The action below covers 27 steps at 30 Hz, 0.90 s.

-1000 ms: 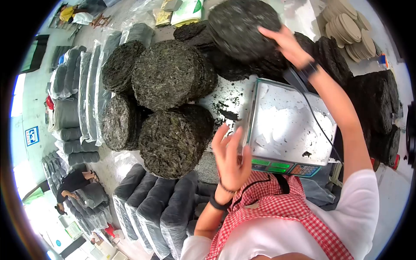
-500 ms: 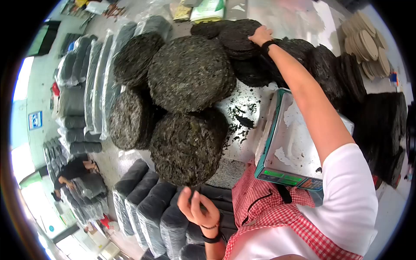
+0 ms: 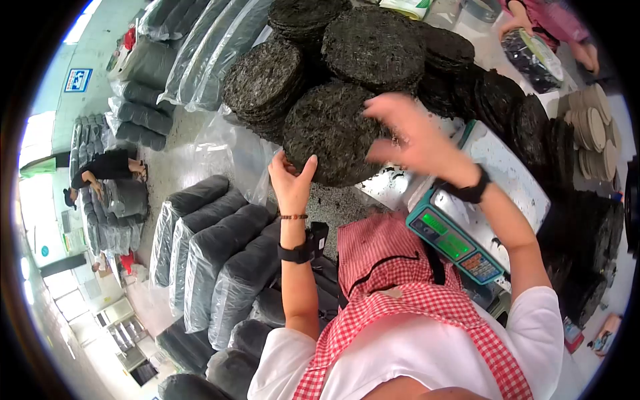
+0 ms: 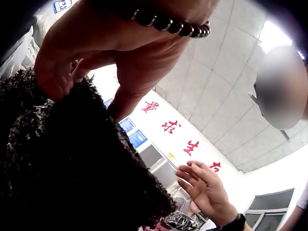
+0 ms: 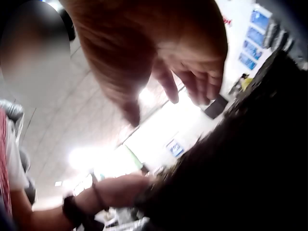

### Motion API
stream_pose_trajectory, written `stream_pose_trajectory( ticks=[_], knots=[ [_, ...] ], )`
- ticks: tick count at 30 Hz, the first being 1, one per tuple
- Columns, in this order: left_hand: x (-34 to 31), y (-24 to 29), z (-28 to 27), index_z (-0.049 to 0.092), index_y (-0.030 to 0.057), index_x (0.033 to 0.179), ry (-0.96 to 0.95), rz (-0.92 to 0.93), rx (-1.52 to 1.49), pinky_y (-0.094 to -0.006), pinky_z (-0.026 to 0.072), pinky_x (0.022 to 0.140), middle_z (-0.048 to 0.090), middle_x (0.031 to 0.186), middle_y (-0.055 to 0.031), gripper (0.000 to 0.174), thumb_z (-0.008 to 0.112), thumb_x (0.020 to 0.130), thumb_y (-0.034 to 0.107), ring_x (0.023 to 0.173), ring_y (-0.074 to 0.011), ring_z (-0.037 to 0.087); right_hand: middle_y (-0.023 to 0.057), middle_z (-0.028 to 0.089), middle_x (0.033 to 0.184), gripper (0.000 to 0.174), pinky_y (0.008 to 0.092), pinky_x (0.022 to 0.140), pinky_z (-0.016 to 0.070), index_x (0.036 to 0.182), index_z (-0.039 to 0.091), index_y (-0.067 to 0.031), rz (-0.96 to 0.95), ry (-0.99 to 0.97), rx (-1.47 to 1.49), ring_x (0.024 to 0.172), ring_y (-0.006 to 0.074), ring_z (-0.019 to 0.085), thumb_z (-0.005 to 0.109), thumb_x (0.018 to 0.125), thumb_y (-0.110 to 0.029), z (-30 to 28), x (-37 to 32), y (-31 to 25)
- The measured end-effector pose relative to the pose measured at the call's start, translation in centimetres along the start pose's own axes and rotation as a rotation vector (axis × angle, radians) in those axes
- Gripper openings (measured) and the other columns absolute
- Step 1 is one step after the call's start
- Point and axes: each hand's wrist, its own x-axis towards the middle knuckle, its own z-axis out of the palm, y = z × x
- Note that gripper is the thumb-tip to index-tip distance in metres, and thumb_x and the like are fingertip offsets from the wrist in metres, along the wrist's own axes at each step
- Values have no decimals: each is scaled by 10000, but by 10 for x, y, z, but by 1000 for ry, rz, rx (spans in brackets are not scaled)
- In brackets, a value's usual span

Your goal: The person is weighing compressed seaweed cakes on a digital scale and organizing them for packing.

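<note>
A stack of dark, round, dried-seaweed-like discs point(image 3: 330, 137) is nearest to both hands in the head view. My left hand point(image 3: 291, 183) grips its near left rim, with thumb and fingers spread along the edge; the left wrist view shows the fingers point(image 4: 55, 82) curled over the rough dark rim. At the stack's right edge, my right hand point(image 3: 420, 137) is blurred, its fingers apart and nothing held. In the right wrist view the right hand point(image 5: 159, 53) hangs above the dark stack with its fingers loosely bent.
More disc stacks point(image 3: 373, 47) stand behind and to the right. A scale point(image 3: 460, 237) with lit green displays lies under my right forearm. Plastic-wrapped dark bundles point(image 3: 220, 267) fill the floor at left. Tan round boards point(image 3: 590, 127) sit far right, near another person's hand point(image 3: 517, 20) on a bag.
My right hand set a dark disc on a far stack, let go and came back to the near stack. My left hand moved from the air to that stack's rim. The head view shifted.
</note>
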Motion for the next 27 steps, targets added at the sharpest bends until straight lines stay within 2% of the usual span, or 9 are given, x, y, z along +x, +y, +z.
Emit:
stream_pose_trajectory(
  ticks=[2,5,8,12,14,18,22,25,27],
  knots=[
    [2,11,4,507,-95,1203,11,106,-139,-328,479,820,531,1113,-153,666,822,731,254,935,-214,560,291,402,1352,1024,561,1020,311,1314,477,-62,-27,-247,-369,1274,485,358,791,514,-619,47,-14,-26],
    [6,11,11,423,-84,1237,23,148,-206,-286,494,751,585,1081,-149,665,816,748,138,891,-149,579,294,398,1371,1037,572,1026,294,1324,483,-72,21,-241,-436,1306,488,323,784,504,-631,58,-12,-32],
    [2,43,17,443,-68,1235,8,124,-352,-217,451,679,475,924,-20,593,787,780,92,776,-91,469,295,393,1387,1040,571,1034,290,1329,489,-81,49,-152,-399,1315,477,326,793,495,-623,43,-21,-27],
    [10,14,21,441,-57,1272,-19,196,-324,-230,449,701,462,965,-37,610,779,796,120,790,-103,462,265,285,1477,1093,569,1096,224,1401,415,-86,158,-160,-476,1371,455,253,808,512,-586,55,-33,-52],
    [16,6,19,441,-57,1288,-37,212,-301,-236,449,713,455,974,-39,624,778,801,140,798,-108,459,254,294,1471,1078,562,1096,231,1404,407,-84,97,-23,-394,1368,435,266,797,531,-582,59,-47,-72],
    [27,-5,20,460,-69,1307,-24,251,-234,-267,451,754,466,1006,-50,653,772,813,223,873,-135,465,213,400,1396,735,468,1032,369,1318,483,-70,110,112,-176,1270,370,419,765,709,-372,55,-108,-122],
    [26,-3,14,461,-17,1335,-49,318,-102,-337,428,854,445,1114,-113,666,753,824,294,980,-206,471,125,562,1232,495,381,854,497,1140,595,-57,274,161,-337,1034,268,594,761,731,-280,52,-189,-153],
    [9,28,4,437,13,1356,153,538,143,-396,403,901,403,1250,-209,628,682,870,328,1127,-301,440,63,638,940,290,335,735,503,931,620,-62,364,291,-486,827,221,627,748,733,-230,34,-234,-186],
    [-2,44,-5,446,11,1340,232,692,207,-407,400,911,405,1251,-206,601,675,874,315,1132,-298,438,51,644,822,220,325,661,501,851,633,-63,432,315,-571,726,217,628,750,726,-200,23,-261,-209]
  ],
)
